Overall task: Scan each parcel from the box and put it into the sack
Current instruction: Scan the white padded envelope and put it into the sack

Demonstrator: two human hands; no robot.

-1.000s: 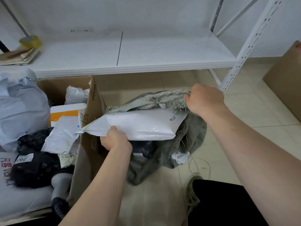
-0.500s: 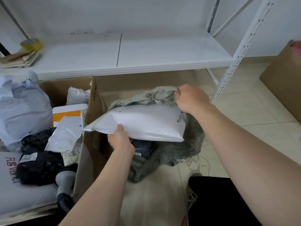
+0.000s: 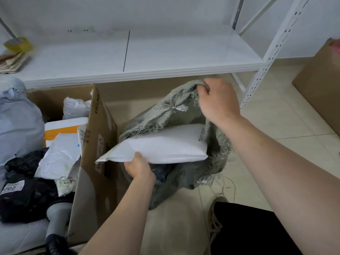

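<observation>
1. The right hand (image 3: pixel 219 100) grips the grey sack (image 3: pixel 176 115) by its frayed rim
2. The left hand (image 3: pixel 139 167) pinches the white parcel (image 3: pixel 165 146), lying half inside the sack's mouth, beside the cardboard box (image 3: pixel 95 144)

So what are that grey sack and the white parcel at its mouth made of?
The sack looks like woven plastic, matte grey-green; its rim frays into loose threads. The parcel is probably a smooth plastic mailer, slightly glossy white, puffy and soft-edged; contents unseen.
</observation>
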